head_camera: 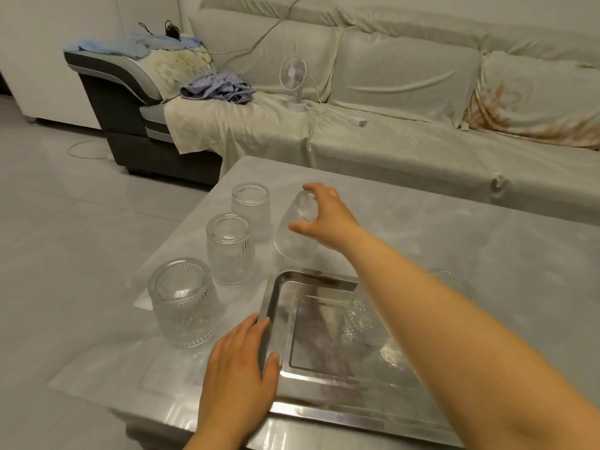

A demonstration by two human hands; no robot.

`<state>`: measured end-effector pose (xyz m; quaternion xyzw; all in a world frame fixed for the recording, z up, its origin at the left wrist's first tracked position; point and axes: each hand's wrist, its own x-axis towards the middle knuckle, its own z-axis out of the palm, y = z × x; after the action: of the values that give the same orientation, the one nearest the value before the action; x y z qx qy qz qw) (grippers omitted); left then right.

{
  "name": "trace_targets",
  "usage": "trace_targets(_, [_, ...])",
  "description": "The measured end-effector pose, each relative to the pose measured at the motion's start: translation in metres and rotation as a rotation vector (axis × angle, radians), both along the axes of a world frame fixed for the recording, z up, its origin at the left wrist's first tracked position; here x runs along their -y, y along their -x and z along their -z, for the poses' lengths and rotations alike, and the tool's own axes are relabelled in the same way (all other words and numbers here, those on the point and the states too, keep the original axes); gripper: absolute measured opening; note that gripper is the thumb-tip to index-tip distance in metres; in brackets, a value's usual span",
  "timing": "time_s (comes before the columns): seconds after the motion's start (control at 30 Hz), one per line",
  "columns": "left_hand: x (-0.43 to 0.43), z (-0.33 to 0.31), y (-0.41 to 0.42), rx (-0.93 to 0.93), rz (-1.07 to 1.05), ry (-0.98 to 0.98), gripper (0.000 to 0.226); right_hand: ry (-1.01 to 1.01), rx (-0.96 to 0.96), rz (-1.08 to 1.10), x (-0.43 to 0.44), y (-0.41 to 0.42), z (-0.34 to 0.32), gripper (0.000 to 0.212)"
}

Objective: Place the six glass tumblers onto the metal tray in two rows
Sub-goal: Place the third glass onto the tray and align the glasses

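Observation:
A metal tray (285, 323) lies on the grey table near the front edge. My left hand (238, 362) grips its left rim. My right hand (324, 216) holds a ribbed glass tumbler (295, 241) by its base, tilted and upside down, just beyond the tray's far edge. Three more tumblers stand upside down in a line left of the tray: near (183, 303), middle (230, 250) and far (250, 206). One tumbler (363, 319) sits on the tray, partly hidden by my right forearm. Another tumbler (453, 280) shows behind the forearm.
The grey table (487, 254) ends close on the left, with tiled floor (81, 222) beyond. A covered sofa (406, 141) runs behind the table, with a small white fan (293, 81), a cable and crumpled cloth on it.

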<state>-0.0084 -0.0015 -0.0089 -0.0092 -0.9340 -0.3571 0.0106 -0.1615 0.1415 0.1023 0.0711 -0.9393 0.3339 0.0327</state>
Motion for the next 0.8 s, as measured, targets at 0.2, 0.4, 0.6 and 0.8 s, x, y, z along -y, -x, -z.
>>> trace_targets(0.2, [-0.001,-0.005,-0.002,-0.012,0.007,-0.012,0.048,0.172,-0.068,-0.072,-0.025,-0.068,-0.043,0.071])
trace_targets(0.4, [0.0,-0.01,-0.007,0.004,0.026,-0.011,0.047,0.095,-0.051,-0.074,-0.065,-0.15,-0.044,0.075])
trace_targets(0.6, [-0.002,-0.013,-0.015,0.012,0.045,0.03,0.048,0.006,-0.033,0.038,-0.106,-0.202,-0.024,0.076])
trace_targets(0.8, [-0.004,-0.015,-0.017,0.002,0.04,0.047,0.046,-0.033,0.047,0.119,-0.127,-0.212,-0.004,0.076])
